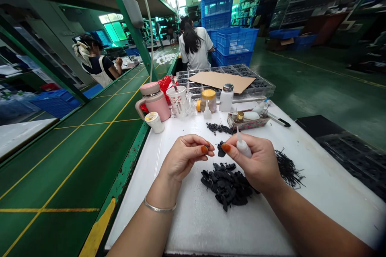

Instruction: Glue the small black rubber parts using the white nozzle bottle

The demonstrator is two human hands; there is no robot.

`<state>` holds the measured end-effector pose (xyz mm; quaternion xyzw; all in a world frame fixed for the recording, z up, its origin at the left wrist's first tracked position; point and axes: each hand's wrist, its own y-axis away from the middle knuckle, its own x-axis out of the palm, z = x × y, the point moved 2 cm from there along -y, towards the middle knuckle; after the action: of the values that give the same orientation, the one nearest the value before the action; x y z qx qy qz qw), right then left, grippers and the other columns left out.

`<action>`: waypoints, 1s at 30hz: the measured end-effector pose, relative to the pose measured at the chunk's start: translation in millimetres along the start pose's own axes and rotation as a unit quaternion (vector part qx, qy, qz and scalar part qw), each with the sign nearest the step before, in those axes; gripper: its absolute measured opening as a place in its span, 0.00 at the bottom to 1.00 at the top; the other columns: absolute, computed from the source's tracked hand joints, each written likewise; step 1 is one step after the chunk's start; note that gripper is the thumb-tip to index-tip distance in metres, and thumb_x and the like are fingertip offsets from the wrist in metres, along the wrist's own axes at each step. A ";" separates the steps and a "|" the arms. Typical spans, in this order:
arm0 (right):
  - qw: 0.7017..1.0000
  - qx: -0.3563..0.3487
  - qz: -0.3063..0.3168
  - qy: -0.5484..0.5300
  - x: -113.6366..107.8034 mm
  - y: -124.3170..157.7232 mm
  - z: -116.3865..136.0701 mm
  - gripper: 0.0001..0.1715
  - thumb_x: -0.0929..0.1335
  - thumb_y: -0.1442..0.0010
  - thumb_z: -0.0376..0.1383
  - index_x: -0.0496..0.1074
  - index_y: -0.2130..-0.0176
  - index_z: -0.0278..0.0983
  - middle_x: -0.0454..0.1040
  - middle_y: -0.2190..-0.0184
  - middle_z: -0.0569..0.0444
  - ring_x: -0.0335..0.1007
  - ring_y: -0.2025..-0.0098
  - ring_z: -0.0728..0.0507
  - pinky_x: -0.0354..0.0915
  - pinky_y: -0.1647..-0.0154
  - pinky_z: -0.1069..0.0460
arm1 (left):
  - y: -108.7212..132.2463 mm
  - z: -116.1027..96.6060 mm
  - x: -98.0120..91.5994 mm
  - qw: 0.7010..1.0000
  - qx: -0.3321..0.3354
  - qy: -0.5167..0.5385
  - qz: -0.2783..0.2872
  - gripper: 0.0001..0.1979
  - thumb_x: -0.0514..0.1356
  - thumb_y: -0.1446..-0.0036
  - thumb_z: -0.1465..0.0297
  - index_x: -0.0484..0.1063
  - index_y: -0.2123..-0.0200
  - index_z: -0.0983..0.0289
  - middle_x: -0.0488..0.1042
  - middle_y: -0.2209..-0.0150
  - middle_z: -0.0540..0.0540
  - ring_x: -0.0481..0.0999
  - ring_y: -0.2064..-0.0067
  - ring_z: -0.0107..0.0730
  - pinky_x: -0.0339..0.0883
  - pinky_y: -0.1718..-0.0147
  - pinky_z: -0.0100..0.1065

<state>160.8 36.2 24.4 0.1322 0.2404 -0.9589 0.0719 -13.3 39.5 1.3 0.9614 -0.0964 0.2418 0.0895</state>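
Above the white table, my left hand [189, 154] is closed in a pinch, and whatever lies between its fingertips is too small to name. My right hand [256, 158] pinches a small black piece [221, 149] between thumb and finger, and also holds a small white bottle [243, 147] with its thin nozzle pointing up. The fingertips of the two hands are close but apart. Below them lies a heap of black pieces [227, 186]. Thin black strips [288, 168] lie right of my right hand. Small black bits [219, 129] are scattered beyond the hands.
A pink mug [157, 102], paper cup [177, 102], yellow-lidded jar [209, 100], white bottle [226, 98] and small box [249, 122] stand at the table's back. Cardboard [221, 80] lies on trays behind. A green conveyor [69, 160] runs left. Two people sit farther off.
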 end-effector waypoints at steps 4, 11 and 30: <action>1.000 -0.004 0.007 -0.003 0.8 0.3 0.3 0.16 0.69 0.41 0.41 0.72 0.76 0.34 0.64 0.82 0.58 0.55 0.80 0.52 0.52 0.79 0.55 | 0.4 -0.2 0.7 1.000 -0.007 -0.009 -0.007 0.09 0.72 0.62 0.74 0.76 0.74 0.68 0.78 0.75 0.54 0.77 0.73 0.27 0.66 0.80 0.21; 1.000 -0.008 0.010 -0.013 1.4 0.0 -0.2 0.15 0.69 0.41 0.40 0.71 0.76 0.34 0.64 0.82 0.58 0.55 0.79 0.52 0.52 0.79 0.55 | 1.0 -2.6 1.2 1.000 0.002 -0.010 -0.006 0.09 0.72 0.62 0.74 0.78 0.76 0.68 0.78 0.76 0.54 0.74 0.76 0.23 0.65 0.79 0.21; 0.997 -0.074 0.033 0.004 6.0 2.2 2.0 0.10 0.70 0.43 0.34 0.72 0.75 0.34 0.67 0.81 0.60 0.59 0.78 0.53 0.56 0.76 0.57 | -3.6 5.5 -5.6 1.000 0.002 0.008 0.016 0.10 0.75 0.65 0.71 0.78 0.77 0.66 0.76 0.76 0.52 0.73 0.77 0.22 0.66 0.79 0.22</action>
<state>155.1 32.9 23.5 0.1378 0.3063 -0.9352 0.1119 -14.9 42.5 -6.6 0.9579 -0.1110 0.2508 0.0843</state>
